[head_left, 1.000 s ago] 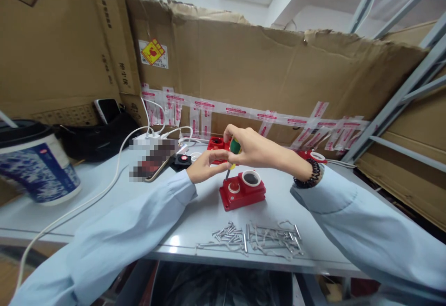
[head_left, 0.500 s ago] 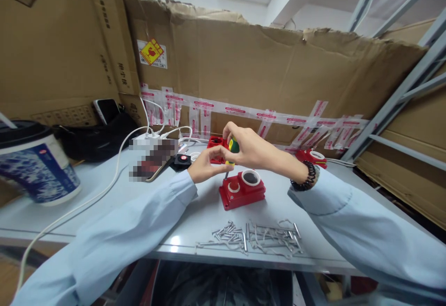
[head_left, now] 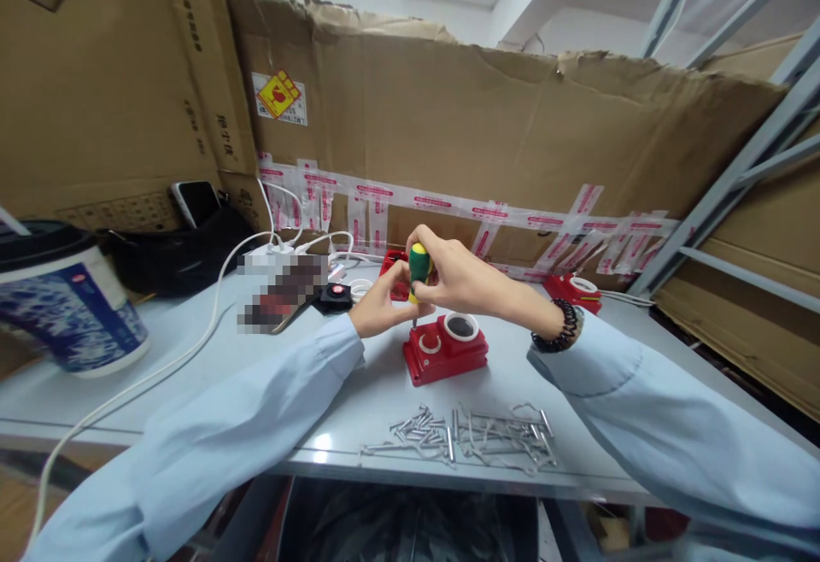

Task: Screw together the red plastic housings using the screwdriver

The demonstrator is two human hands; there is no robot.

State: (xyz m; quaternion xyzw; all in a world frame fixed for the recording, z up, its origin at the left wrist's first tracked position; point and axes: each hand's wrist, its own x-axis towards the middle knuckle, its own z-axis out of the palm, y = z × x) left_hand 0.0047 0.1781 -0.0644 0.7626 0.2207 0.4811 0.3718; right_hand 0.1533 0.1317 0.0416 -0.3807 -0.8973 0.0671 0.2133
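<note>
A red plastic box (head_left: 445, 350) with two round openings lies on the grey table (head_left: 192, 357). My right hand (head_left: 456, 276) is closed round the green and yellow handle of a short screwdriver (head_left: 418, 265), held upright with its tip at the box's left rear corner. My left hand (head_left: 383, 304) pinches the screwdriver's shaft just above the box, fingers pressed together. A heap of metal screws and pins (head_left: 471, 436) lies in front of the box near the table's edge.
More red parts (head_left: 573, 290) and a small black part (head_left: 336, 295) sit behind. A blue-and-white tub (head_left: 67, 306) stands at left, with white cables (head_left: 211, 306), a black bag (head_left: 172, 254) and a phone (head_left: 196, 201). Cardboard (head_left: 487, 126) walls the back; a metal rack (head_left: 736, 186) is at right.
My right hand has turned on the screwdriver, so more of the green handle shows. My left hand's fingers have moved up closer to the handle. The box has not moved.
</note>
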